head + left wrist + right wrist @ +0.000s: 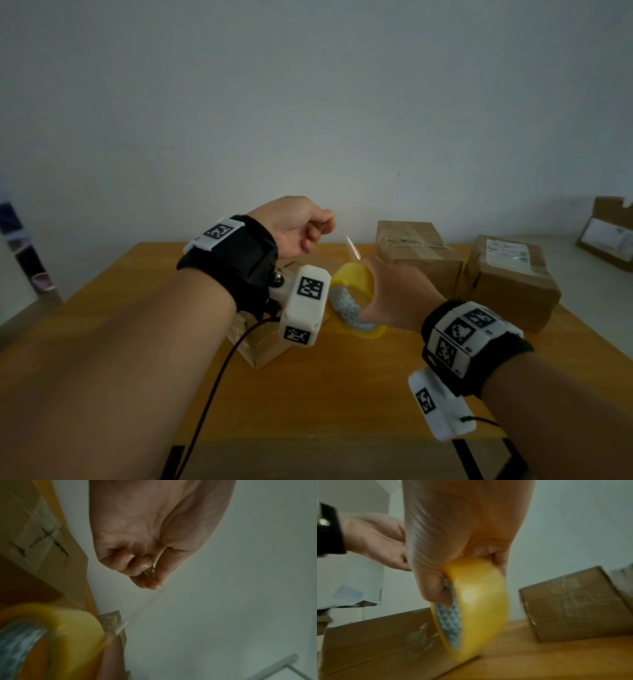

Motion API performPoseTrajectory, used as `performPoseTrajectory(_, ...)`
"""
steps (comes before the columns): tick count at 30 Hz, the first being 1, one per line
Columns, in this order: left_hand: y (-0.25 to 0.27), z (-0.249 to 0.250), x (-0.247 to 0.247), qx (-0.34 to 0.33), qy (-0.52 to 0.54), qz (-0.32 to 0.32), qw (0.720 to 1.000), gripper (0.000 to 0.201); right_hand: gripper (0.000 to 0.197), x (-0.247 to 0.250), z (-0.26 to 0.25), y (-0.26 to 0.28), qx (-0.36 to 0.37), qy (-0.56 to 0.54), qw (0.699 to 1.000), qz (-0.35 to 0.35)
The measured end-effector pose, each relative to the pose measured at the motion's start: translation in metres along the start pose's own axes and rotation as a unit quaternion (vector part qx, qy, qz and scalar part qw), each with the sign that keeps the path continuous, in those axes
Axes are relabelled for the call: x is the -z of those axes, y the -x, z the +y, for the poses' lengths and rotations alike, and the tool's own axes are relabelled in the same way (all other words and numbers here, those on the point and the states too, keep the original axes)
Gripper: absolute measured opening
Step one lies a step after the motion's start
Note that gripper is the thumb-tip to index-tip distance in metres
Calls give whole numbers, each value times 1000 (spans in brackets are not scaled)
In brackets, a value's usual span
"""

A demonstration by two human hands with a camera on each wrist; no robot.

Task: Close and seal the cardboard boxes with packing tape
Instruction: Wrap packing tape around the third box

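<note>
Left hand (297, 224) raised, grip pinched; right hand (399, 296) lower, fingers curled.

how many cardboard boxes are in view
4: one box under the left wrist, two boxes side by side at the table's back right, and an opened one far right. More may be hidden.

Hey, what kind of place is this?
Probably a home or small office parcel-packing spot: a wooden table against a plain wall, worn cardboard boxes, and a yellow tape roll.
</note>
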State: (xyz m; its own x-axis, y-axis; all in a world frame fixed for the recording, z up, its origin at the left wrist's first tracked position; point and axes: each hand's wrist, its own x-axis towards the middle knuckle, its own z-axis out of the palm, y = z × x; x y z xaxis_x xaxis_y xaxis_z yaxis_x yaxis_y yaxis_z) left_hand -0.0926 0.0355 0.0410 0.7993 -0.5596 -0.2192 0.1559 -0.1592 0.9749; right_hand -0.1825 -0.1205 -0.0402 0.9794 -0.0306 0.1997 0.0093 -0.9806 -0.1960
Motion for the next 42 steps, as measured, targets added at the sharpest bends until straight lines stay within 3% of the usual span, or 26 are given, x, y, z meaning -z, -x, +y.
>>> performPoseTrajectory(2,1,0,11,-10,14,18,1000,24,65,-6,6,5,0,-86,996,-9)
performPoseTrajectory(6,5,-1,39,-19,27,69,997,24,56,-14,16,8,4,-173,983,61)
performPoseTrajectory(11,4,-5,59,-34,-35,105,993,22,47,-12,17,10,22,-160,964,212)
performPoseTrajectory(14,0,-6,65,-34,-64,134,988,18,50,-4,11,9,34,-122,961,245)
performPoseTrajectory(19,-6,-1,70,-28,-92,175,980,14,52,14,-3,5,106,-2,983,150)
performPoseTrajectory(25,-14,3,66,-27,-79,167,982,19,50,26,-13,-8,111,9,991,70)
performPoseTrajectory(31,-19,21,42,1,-18,107,994,25,43,21,-18,-11,94,99,988,68)
performPoseTrajectory(39,-15,41,26,-11,53,69,996,22,38,11,-9,-8,33,72,996,51)
performPoseTrajectory(42,-12,50,23,-28,78,56,995,21,36,6,-8,-6,17,64,998,15)
